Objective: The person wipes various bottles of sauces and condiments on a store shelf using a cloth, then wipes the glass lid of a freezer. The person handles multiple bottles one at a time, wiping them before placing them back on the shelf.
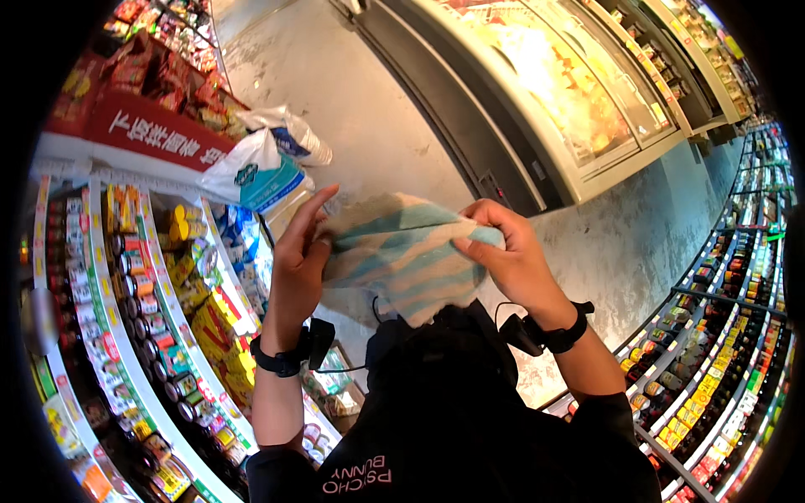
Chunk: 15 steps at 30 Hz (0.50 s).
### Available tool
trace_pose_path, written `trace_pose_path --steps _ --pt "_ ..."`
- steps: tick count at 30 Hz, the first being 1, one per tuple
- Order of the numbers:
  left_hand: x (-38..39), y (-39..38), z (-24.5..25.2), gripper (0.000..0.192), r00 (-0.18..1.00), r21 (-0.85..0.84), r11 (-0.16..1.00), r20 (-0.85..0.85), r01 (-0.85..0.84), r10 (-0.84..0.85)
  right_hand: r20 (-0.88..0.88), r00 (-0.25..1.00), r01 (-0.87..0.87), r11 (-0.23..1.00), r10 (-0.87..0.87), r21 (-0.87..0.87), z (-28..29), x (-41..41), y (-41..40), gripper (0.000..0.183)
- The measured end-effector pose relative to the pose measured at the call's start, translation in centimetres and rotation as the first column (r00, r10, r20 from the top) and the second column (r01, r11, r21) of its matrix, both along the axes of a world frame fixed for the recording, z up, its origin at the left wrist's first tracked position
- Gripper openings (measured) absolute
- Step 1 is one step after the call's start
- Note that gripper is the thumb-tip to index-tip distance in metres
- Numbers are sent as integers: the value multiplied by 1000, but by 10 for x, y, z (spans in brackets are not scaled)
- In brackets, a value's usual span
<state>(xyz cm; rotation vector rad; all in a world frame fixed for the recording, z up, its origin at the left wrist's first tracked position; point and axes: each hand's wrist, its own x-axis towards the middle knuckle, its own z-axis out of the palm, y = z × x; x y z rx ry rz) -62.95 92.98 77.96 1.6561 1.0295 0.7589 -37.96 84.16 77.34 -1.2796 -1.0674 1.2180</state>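
Note:
A striped cloth (pixel 409 251) in pale blue-green and beige is stretched between my two hands, in front of my body. My right hand (pixel 503 245) pinches its upper right corner between thumb and fingers. At the cloth's left end, my left hand (pixel 299 258) grips the edge near the thumb, with the index finger raised away from it. The cloth sags at its lower middle and is partly creased. Each wrist wears a black strap with a small device and a cable.
Shelves of jars and packets (pixel 144 314) curve along the left, with more shelves of bottles (pixel 685 352) on the right. A lit freezer cabinet (pixel 566 94) stands ahead. Bags of cups (pixel 283 135) rest beside a red display bin (pixel 157 126). Concrete floor (pixel 327 63) runs between them.

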Motion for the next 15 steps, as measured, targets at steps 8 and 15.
trace_pose_path --steps 8,15 --pt "91 85 -10 35 669 -491 648 -164 582 -725 127 925 307 902 -357 303 49 90 62 20" --pt "148 181 -81 26 771 -602 600 42 527 -635 213 755 552 776 -621 304 56 150 109 20"
